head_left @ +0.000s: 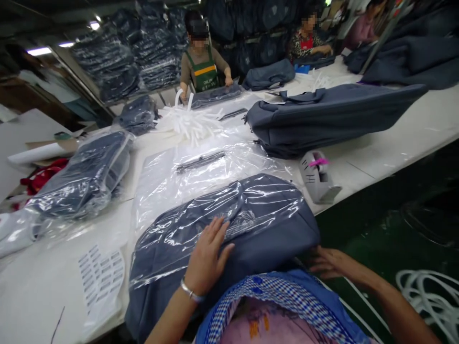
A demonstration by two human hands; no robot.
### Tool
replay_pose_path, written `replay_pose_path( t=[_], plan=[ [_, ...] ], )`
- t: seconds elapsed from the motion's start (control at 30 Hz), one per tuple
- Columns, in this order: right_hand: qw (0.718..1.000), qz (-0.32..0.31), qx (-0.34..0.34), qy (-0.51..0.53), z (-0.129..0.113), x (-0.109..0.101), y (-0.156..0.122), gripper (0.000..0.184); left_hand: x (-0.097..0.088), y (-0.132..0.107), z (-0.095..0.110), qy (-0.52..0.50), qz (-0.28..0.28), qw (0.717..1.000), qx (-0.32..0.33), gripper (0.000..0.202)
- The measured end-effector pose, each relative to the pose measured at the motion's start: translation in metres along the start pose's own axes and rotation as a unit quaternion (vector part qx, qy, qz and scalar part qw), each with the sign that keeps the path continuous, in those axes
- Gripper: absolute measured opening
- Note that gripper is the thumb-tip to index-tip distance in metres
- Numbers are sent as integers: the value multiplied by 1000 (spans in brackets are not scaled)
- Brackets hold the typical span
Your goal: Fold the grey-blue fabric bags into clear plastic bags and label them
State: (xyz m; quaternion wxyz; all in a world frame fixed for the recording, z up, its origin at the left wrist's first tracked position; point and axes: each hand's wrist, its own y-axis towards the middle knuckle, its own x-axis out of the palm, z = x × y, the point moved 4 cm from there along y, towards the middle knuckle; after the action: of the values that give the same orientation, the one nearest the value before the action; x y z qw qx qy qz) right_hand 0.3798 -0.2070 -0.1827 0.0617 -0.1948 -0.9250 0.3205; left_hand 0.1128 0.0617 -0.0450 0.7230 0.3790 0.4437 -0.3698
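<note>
A dark blue fabric bag lies on the table's front edge, its far part covered by a clear plastic bag. My left hand rests flat on the plastic near the middle, fingers stretched out, a silvery bracelet at the wrist. Off the table's edge, my right hand is at the near right corner of the blue bag, fingers extended. Whether its fingertips touch the fabric is hard to tell. More clear plastic sheets lie flat just beyond the bag.
A tape dispenser stands to the right, before another blue bag. White strips are heaped farther back. At left are a wrapped bag and a label sheet. Co-workers, one in a green apron, sit or stand across the table.
</note>
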Motion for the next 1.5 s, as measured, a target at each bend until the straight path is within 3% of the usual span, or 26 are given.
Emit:
replay_pose_path(
  t=[0.07, 0.2, 0.27, 0.33, 0.5, 0.67, 0.8, 0.97, 1.13, 1.23, 1.37, 1.5],
  plan=[
    [997, -71, 0, 23, 4, 29, -12, 63, 26, 9, 13, -4, -26, 999, 29, 58],
    [995, -44, -94, 5, -8, 71, -4, 69, 55, 5, 21, 6, -48, 998, 26, 59],
    [990, -28, -120, 64, -6, 83, 9, 70, 59, 1, 23, 22, -50, 998, 19, 59],
    [979, -37, -95, 177, 6, 92, 22, 75, 60, -2, 26, 42, -48, 998, 14, 58],
    [915, -126, -14, 382, 32, 115, 26, 77, 61, -6, 37, 72, -13, 997, 3, 54],
    [903, -200, 0, 381, 13, 132, 14, 70, 62, -14, 43, 80, -5, 997, -5, 51],
    [890, -250, -29, 380, -14, 150, 10, 79, 61, -20, 51, 91, -49, 995, 10, 72],
    [883, -300, -36, 358, -37, 167, 4, 72, 56, -26, 64, 119, -79, 990, 20, 104],
    [921, -264, -163, 234, -60, 164, 3, 62, 51, -28, 64, 175, -13, 984, -20, 84],
    [898, -296, -227, 235, -80, 174, 1, 62, 42, -22, 59, 173, 36, 983, -45, 80],
    [860, -333, -275, 271, -111, 186, 0, 66, 13, -2, 46, 117, 56, 987, -98, 87],
    [897, -256, -314, 175, -123, 176, 21, 48, -29, 27, 25, 96, 62, 979, -170, 83]
  ],
)
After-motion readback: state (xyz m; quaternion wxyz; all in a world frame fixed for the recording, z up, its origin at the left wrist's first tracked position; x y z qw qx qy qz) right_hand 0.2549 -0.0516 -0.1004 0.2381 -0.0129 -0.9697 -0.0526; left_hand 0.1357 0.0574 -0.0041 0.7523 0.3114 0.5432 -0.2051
